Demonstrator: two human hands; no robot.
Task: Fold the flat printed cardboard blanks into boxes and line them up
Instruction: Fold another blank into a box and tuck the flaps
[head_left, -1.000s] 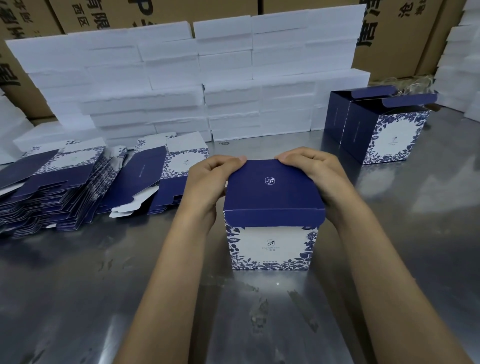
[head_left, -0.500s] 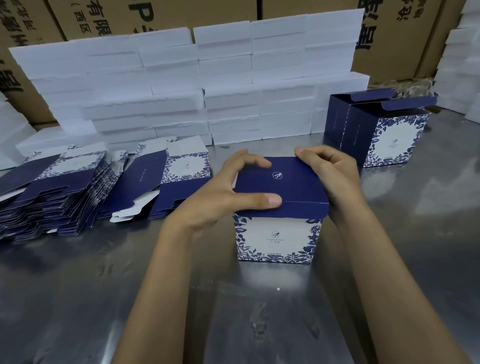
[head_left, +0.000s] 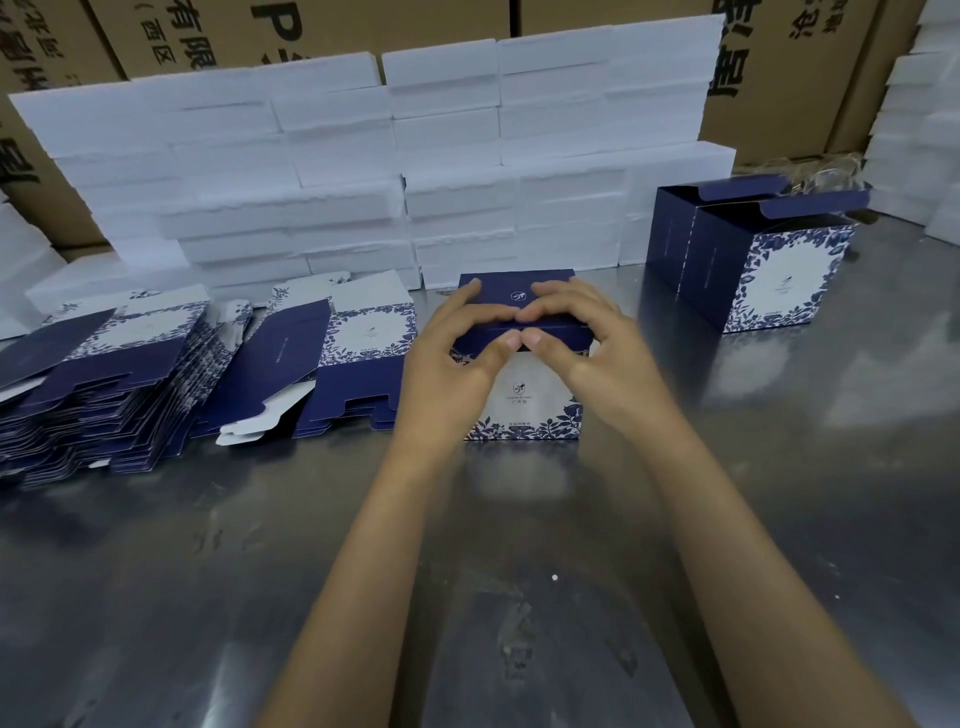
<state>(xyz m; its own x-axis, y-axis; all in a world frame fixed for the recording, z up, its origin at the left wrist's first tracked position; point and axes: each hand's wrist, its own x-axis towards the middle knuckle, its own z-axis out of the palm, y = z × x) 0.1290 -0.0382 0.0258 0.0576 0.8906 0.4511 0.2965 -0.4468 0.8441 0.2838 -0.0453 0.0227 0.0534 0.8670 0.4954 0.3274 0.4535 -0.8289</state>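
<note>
- Steel table (head_left: 779, 519), white foam stacked behind.
- Left hand (head_left: 447, 358) and right hand (head_left: 587, 353) pinch the box (head_left: 524, 400) lid's front edge.
- Looks light, crushable card; grip the edges.

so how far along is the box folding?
Done: two navy floral cardboard boxes stand at the far right, lids open. In hand: left hand and right hand pinch the third box at its lid's front edge. Left: big stacks of flat printed blanks.

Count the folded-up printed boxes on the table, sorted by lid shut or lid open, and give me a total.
Lid shut, under both hands: 1
Lid open, far right: 2
Total: 3
</note>
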